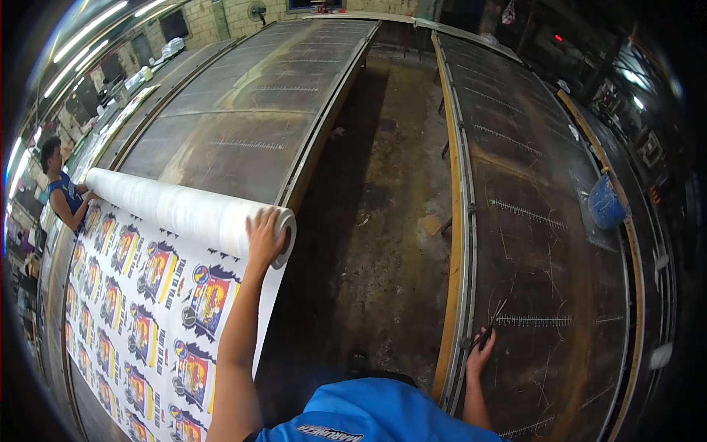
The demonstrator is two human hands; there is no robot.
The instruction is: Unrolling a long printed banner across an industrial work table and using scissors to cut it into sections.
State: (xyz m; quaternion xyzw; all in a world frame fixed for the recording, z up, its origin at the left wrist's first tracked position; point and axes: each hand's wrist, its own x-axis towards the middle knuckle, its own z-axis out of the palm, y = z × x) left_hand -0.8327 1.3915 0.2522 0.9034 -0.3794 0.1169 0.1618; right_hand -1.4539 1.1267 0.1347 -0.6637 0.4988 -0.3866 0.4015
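My left hand (pixel 264 234) lies over the near end of a thick white roll (pixel 173 210), its fingers spread on the curved surface and slightly blurred. From under the roll, a white sheet (pixel 166 324) printed with repeated colourful emblems stretches toward me over the left table. My right hand (pixel 480 352) is closed around a pair of dark scissors (pixel 487 334) above the near part of the right table. The slim blades point away from me and look slightly parted. At the roll's far end, a co-worker (pixel 65 188) in a blue sleeveless top has a hand against it.
Two long dark tables, left (pixel 250 96) and right (pixel 508 177), carry rows of white ruler-like marks. Metal rails edge them, and a stained floor aisle (pixel 375 214) runs between. A blue bucket (pixel 607 202) sits at the right table's far side. A fan (pixel 256 12) stands by the back wall.
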